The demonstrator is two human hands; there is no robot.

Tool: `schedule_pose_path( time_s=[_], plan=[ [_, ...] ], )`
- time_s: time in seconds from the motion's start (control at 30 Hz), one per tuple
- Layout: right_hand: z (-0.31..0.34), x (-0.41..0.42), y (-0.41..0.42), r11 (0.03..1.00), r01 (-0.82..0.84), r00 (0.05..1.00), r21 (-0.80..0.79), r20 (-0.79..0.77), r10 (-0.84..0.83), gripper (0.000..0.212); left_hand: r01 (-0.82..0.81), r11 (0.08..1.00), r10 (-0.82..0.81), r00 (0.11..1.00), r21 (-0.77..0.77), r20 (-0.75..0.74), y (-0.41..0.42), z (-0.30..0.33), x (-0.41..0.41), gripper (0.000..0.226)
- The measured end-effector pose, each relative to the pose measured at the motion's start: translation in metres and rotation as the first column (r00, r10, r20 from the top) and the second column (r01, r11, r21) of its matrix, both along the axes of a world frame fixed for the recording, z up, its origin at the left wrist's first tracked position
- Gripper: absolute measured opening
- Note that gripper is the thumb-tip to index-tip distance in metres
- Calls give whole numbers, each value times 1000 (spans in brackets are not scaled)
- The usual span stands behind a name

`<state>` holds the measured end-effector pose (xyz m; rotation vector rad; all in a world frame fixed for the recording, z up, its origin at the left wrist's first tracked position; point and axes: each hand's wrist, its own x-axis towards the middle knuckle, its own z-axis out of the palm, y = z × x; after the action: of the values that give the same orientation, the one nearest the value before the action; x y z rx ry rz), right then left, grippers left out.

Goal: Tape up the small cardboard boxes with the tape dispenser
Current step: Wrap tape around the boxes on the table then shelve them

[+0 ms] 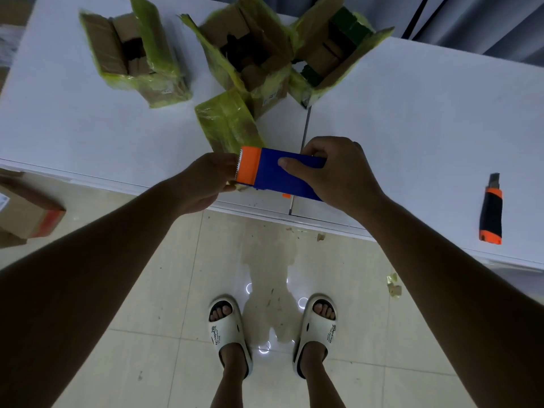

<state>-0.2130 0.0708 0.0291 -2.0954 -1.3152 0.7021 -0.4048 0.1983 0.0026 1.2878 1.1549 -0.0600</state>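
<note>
A blue tape dispenser (273, 172) with an orange toothed cutter end is held over the near edge of the white table (412, 128). My right hand (332, 175) grips its blue body, thumb on top. My left hand (206, 181) pinches at the orange cutter end, apparently on the tape's end; the tape itself is hard to see. Three small cardboard boxes wrapped in yellow-green tape stand open at the back: one left (132, 51), one centre (250, 51), one right (332, 51). The centre box's flap (226, 122) hangs toward me, just beyond the dispenser.
An orange and black utility knife (491, 212) lies near the table's front edge at the right. A cardboard box (26, 210) sits low at the left. The tiled floor (176, 290) holds paper scraps (394, 285); my feet in white slippers stand below.
</note>
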Motion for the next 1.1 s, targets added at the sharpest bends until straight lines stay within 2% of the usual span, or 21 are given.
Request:
schedule_pose_path(
  time_s=[0.1,0.17,0.3,0.57,0.7,0.93,1.1],
  plan=[
    [1,-5,5,1000,16,999,23,-38,-15,43,-36,999,37,999,-25,37,6,2,-5,21],
    [2,-7,8,1000,15,998,22,-62,-14,42,-56,998,58,996,-36,62,6,7,-9,24],
    [7,-6,8,999,-40,997,3,-63,40,43,-25,994,21,999,102,44,-3,5,-19,19],
    [16,11,27,976,-197,974,-97,91,206,43,-145,946,135,989,291,53,-31,-8,-9,29],
    [20,25,32,967,-219,961,-128,144,236,43,-267,918,274,962,292,19,-31,-16,-18,14],
    [16,27,30,961,-241,936,-136,228,267,40,-229,927,241,970,297,-6,-35,-19,-20,9],
    [11,27,34,954,-250,930,-164,233,284,40,-161,866,221,972,473,-75,-36,-31,-22,8]
  ],
)
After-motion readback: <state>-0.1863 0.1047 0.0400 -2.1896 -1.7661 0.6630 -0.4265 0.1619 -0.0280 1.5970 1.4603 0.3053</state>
